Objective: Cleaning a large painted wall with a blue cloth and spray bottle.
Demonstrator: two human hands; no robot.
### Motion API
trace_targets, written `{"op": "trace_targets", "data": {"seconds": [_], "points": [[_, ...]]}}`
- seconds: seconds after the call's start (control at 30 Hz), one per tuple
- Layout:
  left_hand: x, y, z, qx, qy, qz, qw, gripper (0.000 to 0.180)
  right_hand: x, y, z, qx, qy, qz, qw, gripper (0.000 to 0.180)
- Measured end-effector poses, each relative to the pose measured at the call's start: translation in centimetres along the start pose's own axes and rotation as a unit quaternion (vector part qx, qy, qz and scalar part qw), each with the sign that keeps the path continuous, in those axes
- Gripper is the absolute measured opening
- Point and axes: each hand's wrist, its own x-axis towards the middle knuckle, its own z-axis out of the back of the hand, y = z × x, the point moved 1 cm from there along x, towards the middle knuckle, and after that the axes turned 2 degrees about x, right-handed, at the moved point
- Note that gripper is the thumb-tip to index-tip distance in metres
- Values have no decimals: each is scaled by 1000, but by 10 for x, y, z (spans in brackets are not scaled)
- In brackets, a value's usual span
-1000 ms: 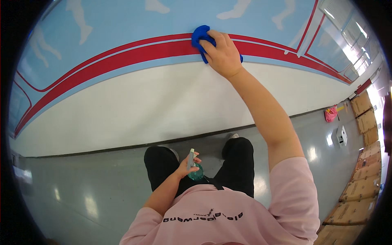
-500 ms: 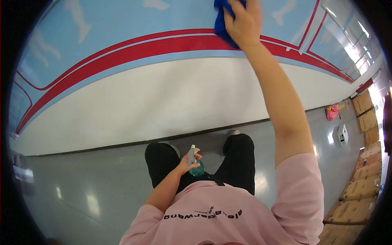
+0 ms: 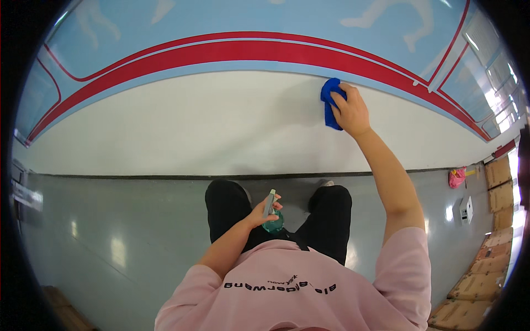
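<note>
My right hand (image 3: 351, 110) is closed on a blue cloth (image 3: 332, 105), pressed against the white lower part of the wall (image 3: 221, 121), just under its painted light-blue border. In front of my lap, my left hand (image 3: 264, 212) grips a spray bottle (image 3: 273, 222) with a green see-through body and a grey trigger head. The bottle is upright or slightly tilted; the fingers wrap round its neck, and my hand hides part of it. Above the white part runs a red stripe (image 3: 232, 51) below a light-blue panel with white figures.
A grey shiny floor (image 3: 138, 220) meets the wall at a dark base strip. Off to the right lie a pink bag (image 3: 456, 177) and a white box-like object (image 3: 466, 210). Cardboard boxes (image 3: 480, 278) line the right side, and more brown boxes (image 3: 63, 309) show at the lower left.
My right hand has brought the cloth down from the painted panel, past the red stripe, onto the white part. The left hand still holds the spray bottle. The view has shifted somewhat.
</note>
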Motion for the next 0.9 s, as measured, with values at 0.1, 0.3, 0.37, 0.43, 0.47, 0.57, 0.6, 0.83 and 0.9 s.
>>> {"op": "trace_targets", "data": {"seconds": [0.1,0.3,0.37,0.43,0.47,0.57,0.6,0.83,0.9], "points": [[1,3,1,10,4,-8,1000,67,8,21,-9,42,13,17,999,28],[1,9,4,56,10,-28,998,66,53,76,-49,90,-15,150,984,23],[4,4,-1,59,15,-29,998,66,58,74,-69,86,-15,149,985,21],[4,1,-1,61,12,-28,998,66,59,77,-85,80,-52,150,984,16],[5,0,0,60,12,-19,998,65,57,78,-91,85,-50,149,984,16],[3,2,2,49,3,-9,999,64,41,81,-99,95,-57,119,987,12],[4,2,2,46,11,-13,999,64,26,76,-105,96,-1,128,987,11],[5,2,-2,50,18,-18,998,66,-128,34,-132,23,297,-45,953,7],[2,-3,-3,54,9,-20,998,66,-142,35,-113,28,310,-62,948,12]]}}
